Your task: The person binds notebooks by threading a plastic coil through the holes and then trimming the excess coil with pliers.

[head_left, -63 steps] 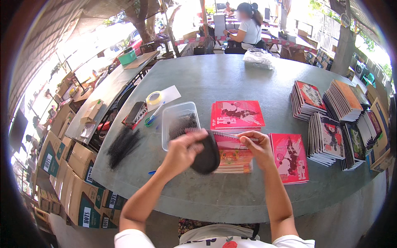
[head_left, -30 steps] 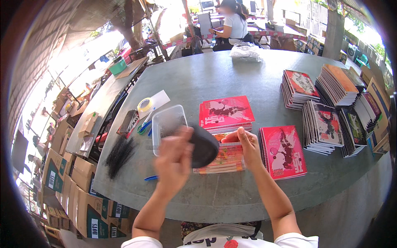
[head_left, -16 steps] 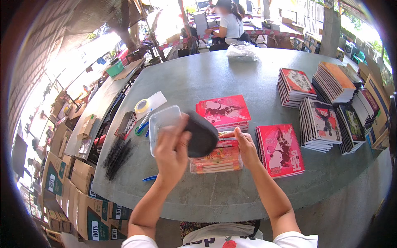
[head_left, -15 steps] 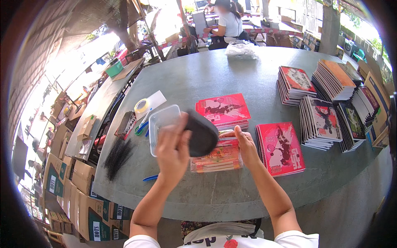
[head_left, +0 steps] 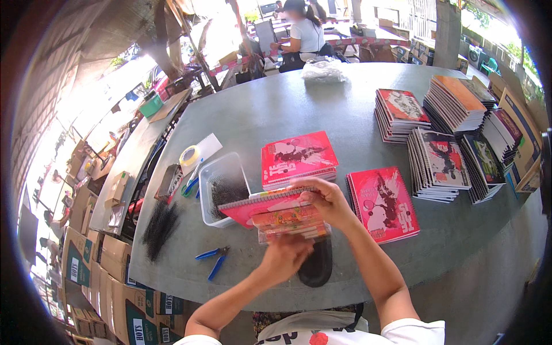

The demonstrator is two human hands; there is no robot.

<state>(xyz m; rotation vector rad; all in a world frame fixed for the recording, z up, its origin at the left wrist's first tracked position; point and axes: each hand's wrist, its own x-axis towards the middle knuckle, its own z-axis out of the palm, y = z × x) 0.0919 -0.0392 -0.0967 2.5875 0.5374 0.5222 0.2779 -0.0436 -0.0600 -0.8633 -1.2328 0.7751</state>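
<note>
My right hand (head_left: 328,201) is closed on the top edge of a pink spiral notebook (head_left: 238,210), which stands tilted above the table. Against the notebook's face is a clear pack of wooden pencils (head_left: 290,221). My left hand (head_left: 286,257) is at the pack's lower edge, its fingers smeared and partly hidden. Below the pack, partly behind my left hand, a black oval pad-like object (head_left: 316,269) lies on the table. Just left of the notebook sits a clear plastic tub (head_left: 211,167) with small dark pieces inside. Blue-handled pliers (head_left: 215,260) lie open nearby.
Pink notebook stacks lie behind (head_left: 299,152) and right (head_left: 384,204) of my hands. More notebook stacks (head_left: 440,164) fill the table's right side. On the left are black spiral coils (head_left: 160,227) and a tape roll (head_left: 190,155). A plastic bag (head_left: 324,70) lies at the far edge; a person (head_left: 309,35) sits beyond.
The black oval object has gone from my left hand down onto the table. My left hand has moved right, to the pencils. The notebook and pack are now raised and tilted in my right hand.
</note>
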